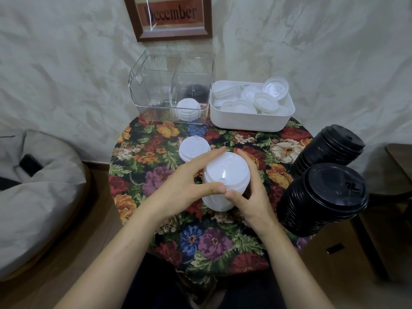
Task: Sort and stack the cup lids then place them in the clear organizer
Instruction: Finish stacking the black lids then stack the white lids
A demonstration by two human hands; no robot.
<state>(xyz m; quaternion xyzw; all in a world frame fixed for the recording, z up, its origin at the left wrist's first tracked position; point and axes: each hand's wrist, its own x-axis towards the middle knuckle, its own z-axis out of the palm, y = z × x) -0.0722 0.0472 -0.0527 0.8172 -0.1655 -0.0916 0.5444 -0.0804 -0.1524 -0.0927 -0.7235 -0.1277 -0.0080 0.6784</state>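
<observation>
A stack of white cup lids (225, 175) stands in the middle of the floral table. My left hand (185, 186) holds it from the left and my right hand (252, 192) from the right, the thumbs meeting at its front. A shorter white lid stack (193, 148) stands just behind it on the left. The clear organizer (156, 85) sits at the back, with a white lid stack (188, 109) and black lids (196, 91) in its right compartment. A white bin (249, 121) beside it holds several loose white lids.
Two tall stacks of black lids (323, 197) (330, 146) stand at the table's right edge. A grey beanbag (38, 192) lies on the floor at the left. A framed "December" sign (171, 16) hangs behind the organizer. A wooden stand (399, 157) is at far right.
</observation>
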